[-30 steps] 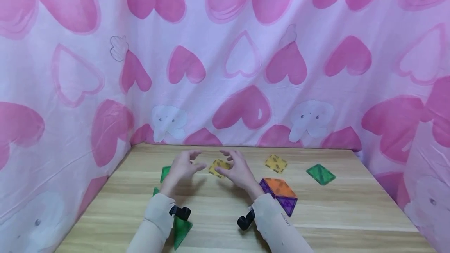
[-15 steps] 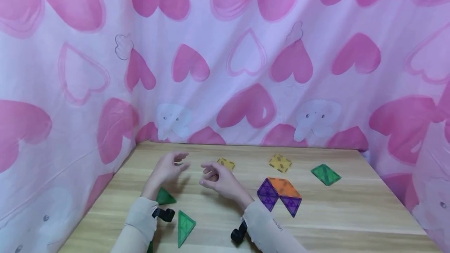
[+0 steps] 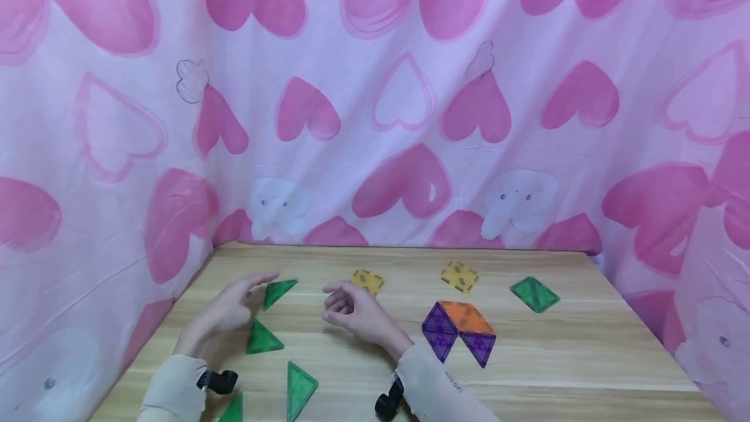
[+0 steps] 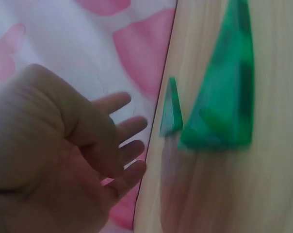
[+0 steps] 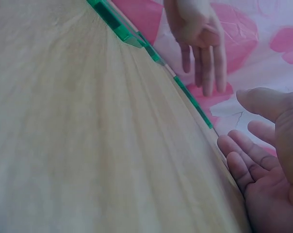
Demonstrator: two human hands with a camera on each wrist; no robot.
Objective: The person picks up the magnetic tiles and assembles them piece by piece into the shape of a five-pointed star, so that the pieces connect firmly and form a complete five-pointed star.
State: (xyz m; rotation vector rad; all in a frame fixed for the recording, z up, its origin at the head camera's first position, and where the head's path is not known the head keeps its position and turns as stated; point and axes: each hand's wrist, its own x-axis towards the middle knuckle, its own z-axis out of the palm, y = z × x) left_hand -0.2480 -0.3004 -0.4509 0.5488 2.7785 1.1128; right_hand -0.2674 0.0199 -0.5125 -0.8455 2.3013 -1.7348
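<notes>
My left hand hovers over the left side of the table, beside the green triangle tile lying farthest back. Its fingers are extended, and nothing is in it. A second green triangle tile lies just nearer to me. Two green triangles also show to the right of that hand in the left wrist view, one large and blurred. My right hand is held above the middle of the table with loosely bent fingers, empty, in front of a yellow square tile. The right wrist view shows its palm.
Two more green triangles lie near the front: one tile and one cut-off tile. Right of centre, purple tiles touch an orange tile. Behind are another yellow square and a green four-sided tile. A heart-patterned curtain surrounds the table.
My left hand has swept left, away from the middle, uncovering the green triangles. The right hand has shifted a little left and its fingers have bent more. The tiles appear unmoved.
</notes>
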